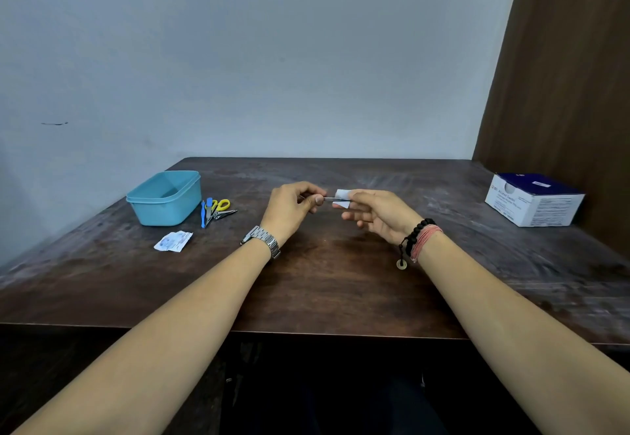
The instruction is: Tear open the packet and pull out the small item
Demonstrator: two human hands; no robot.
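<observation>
Above the middle of the dark wooden table (pixel 324 284), my left hand (pixel 293 208) pinches one end of a thin metal tool (pixel 330 198) between thumb and fingers. My right hand (pixel 375 213) pinches a small folded white wipe (pixel 342 197) wrapped around the tool's other end. The tool's tip is hidden inside the wipe. A metal watch sits on my left wrist, bead and thread bracelets on my right.
A light blue plastic tub (pixel 163 197) stands at the left. Beside it lie yellow-handled scissors (pixel 221 205), a blue tool (pixel 204 214) and a metal clipper. A torn white wrapper (pixel 173 241) lies nearer. A white and blue box (pixel 533 199) sits far right by a wooden panel.
</observation>
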